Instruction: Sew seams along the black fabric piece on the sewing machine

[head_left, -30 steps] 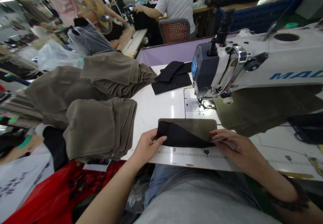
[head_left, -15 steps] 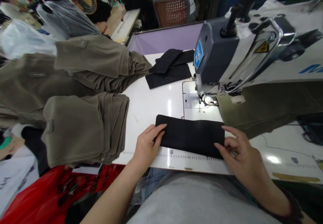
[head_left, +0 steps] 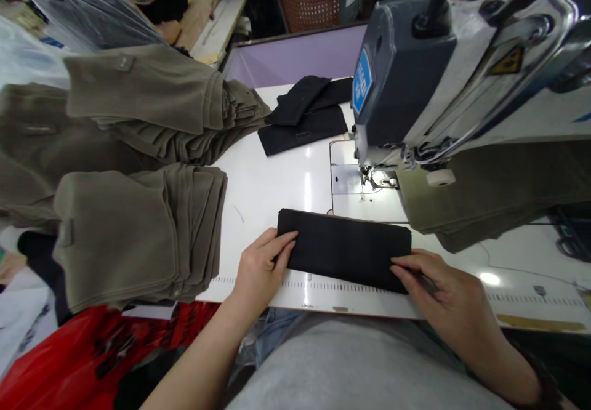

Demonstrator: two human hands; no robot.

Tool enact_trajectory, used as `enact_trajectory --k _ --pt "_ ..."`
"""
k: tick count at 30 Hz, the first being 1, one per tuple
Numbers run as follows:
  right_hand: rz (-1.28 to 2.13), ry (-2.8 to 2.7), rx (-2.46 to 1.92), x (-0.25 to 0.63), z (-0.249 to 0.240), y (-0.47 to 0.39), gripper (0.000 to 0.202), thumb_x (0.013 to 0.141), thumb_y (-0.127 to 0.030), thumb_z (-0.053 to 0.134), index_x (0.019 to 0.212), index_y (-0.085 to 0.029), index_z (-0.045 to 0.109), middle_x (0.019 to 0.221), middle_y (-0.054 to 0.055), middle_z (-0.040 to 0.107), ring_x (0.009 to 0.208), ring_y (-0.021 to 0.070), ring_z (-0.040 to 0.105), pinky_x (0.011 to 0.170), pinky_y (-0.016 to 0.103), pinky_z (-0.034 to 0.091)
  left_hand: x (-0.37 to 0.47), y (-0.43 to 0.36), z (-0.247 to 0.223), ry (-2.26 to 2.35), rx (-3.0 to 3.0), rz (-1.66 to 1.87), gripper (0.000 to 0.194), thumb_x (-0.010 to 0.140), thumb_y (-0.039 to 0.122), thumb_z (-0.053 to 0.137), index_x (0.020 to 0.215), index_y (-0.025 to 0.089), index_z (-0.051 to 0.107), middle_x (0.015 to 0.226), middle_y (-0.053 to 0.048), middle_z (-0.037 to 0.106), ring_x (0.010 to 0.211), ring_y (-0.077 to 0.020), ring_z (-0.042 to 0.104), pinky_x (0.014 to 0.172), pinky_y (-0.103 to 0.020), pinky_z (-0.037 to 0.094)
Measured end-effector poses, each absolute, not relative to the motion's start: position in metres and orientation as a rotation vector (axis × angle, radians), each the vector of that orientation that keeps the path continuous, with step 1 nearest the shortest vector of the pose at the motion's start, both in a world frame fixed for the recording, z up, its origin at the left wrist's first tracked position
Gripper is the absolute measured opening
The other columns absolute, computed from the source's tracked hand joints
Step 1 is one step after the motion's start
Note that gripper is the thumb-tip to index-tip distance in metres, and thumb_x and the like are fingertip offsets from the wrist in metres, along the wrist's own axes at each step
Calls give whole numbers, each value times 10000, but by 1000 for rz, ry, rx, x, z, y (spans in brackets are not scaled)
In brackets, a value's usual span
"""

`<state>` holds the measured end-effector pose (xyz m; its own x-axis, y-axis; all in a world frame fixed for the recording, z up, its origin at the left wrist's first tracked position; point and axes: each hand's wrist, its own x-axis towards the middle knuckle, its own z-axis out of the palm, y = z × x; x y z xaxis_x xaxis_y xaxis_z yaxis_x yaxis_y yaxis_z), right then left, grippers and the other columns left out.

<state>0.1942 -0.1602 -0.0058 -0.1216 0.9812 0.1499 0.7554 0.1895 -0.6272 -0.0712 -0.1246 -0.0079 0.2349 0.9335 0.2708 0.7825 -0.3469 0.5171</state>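
A folded strip of black fabric [head_left: 344,247] lies near the front edge of the white sewing table [head_left: 277,182], just in front of the machine's needle plate. My left hand [head_left: 264,263] pinches its left end between thumb and fingers. At the opposite end, my right hand [head_left: 446,287] has thumb and forefinger closed on the lower right edge. Behind the strip stands the sewing machine head [head_left: 401,71], with its presser foot [head_left: 367,176] over the metal plate. Several more black fabric pieces [head_left: 307,114] lie loosely overlapped beyond, left of the machine.
Stacks of folded olive-brown fabric [head_left: 133,231] rise along the table's left side. Olive fabric [head_left: 498,182] lies under the machine arm on the right. A red bag [head_left: 60,354] sits low at left. Beyond the purple panel [head_left: 295,56] stands a chair [head_left: 309,0].
My right hand's fingers have drawn together and slid down the strip's right edge. My left hand keeps its pinch. The camera view has shifted closer and downward.
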Motion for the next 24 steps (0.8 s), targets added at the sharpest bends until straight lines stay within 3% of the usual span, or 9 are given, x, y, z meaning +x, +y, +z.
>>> enact_trajectory --k 17,24 --pt "473 -1948 -1683 189 -1 -156 181 802 -309 476 842 -207 621 746 26 635 598 133 597 507 247 481 -69 -120 -7 1615 2280 747 218 838 153 464 954 122 647 704 -28 550 616 -102 541 574 -184 479" --pt "413 -2024 -1686 188 -1 -155 187 807 -259 468 882 -181 620 787 39 657 668 149 614 546 254 501 -69 -118 -6 1615 2316 745 217 838 166 465 950 130 649 693 -19 544 601 -96 537 561 -176 473"
